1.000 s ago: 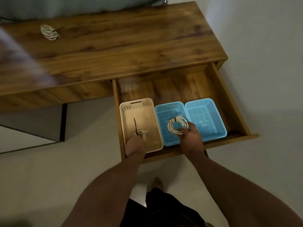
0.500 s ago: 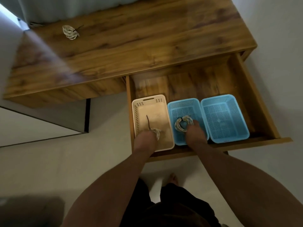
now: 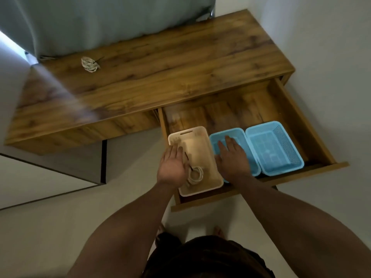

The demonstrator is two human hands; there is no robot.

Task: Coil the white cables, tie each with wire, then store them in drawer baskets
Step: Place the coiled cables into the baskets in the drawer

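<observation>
Presently catalogued, from the head view:

Wooden desk (image 3: 180,63) with its drawer (image 3: 230,113) pulled open at the right.

Drawer contents: three plastic baskets in a row along the front. A beige basket (image 3: 200,145) is at the left, a blue basket (image 3: 236,132) in the middle and a second blue basket (image 3: 271,149) at the right, all touching side by side.

Coiled white cable (image 3: 195,175) lies in the near end of the beige basket. It is bound with a black wire tie (image 3: 189,164) whose loose tail points toward the far end.

Second coiled white cable (image 3: 90,64) rests on the desk top near the far left corner, well apart from the drawer. It is likewise tied, with a dark wire end sticking out.

Left hand (image 3: 172,165) is flat with fingers straight, over the left rim of the beige basket and just beside the coil, gripping nothing. Contact with the rim cannot be told.

Right hand (image 3: 232,157) has its fingers extended and relaxed, spread over the middle blue basket and holding nothing visible; whatever lies beneath is hidden.

Grey-green curtain (image 3: 100,23) hangs behind the desk.
</observation>
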